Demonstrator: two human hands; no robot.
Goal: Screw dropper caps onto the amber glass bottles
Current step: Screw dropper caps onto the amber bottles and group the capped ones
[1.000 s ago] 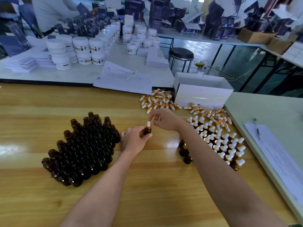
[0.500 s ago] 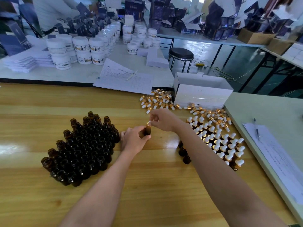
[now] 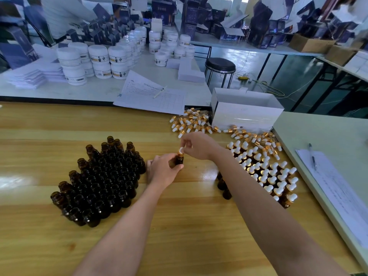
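Your left hand (image 3: 162,172) grips the upright bottle (image 3: 179,160); your right hand's (image 3: 199,145) fingers (image 3: 184,144) pinch the cap (image 3: 180,151) directly atop it, axis vertical.

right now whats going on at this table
A person's left hand grips one amber bottle while the right hand pinches a dropper cap set on its neck. Uncapped bottles stand clustered on the left, capped bottles on the right, and loose dropper caps lie by the white box.
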